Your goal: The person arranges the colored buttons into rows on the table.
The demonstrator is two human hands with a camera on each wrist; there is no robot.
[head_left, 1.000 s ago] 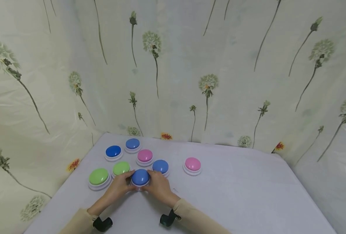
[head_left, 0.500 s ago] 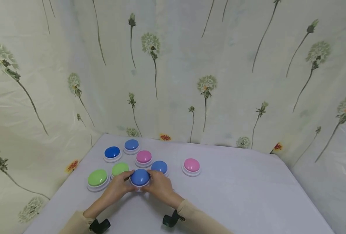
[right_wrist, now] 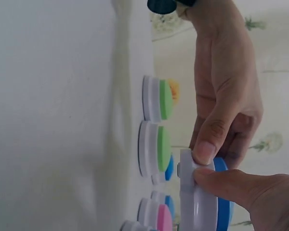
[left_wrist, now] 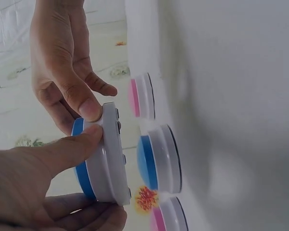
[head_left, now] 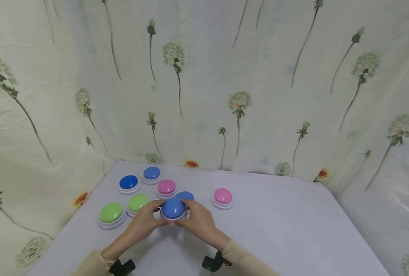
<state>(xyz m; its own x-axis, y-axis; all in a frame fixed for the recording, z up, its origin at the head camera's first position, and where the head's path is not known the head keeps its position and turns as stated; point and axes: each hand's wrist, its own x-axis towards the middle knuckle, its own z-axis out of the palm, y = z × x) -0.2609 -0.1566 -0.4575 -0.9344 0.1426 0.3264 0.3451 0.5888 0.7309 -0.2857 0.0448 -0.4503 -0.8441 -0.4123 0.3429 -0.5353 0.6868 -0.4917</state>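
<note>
Both hands pinch a white-based blue push button (head_left: 173,208) between them, the left hand (head_left: 143,221) on its left side and the right hand (head_left: 202,221) on its right. In the left wrist view, thumbs press its white base (left_wrist: 106,159) and the small feet under it show, clear of the table. Just behind it, a second blue button (head_left: 185,195) is partly hidden. Beside the left hand stand a green button (head_left: 137,202) and a larger green button (head_left: 111,212). A pink button (head_left: 166,187) lies farther back.
A lone pink button (head_left: 223,196) stands to the right on the white table (head_left: 287,222). Two more blue buttons, one darker (head_left: 128,182) and one lighter (head_left: 151,173), sit at the back left. A flower-print curtain (head_left: 204,76) hangs behind the table.
The held blue button has risen off the table and moved slightly right, with both hands gripping it. It now covers more of the blue button behind. The view has shifted a little.
</note>
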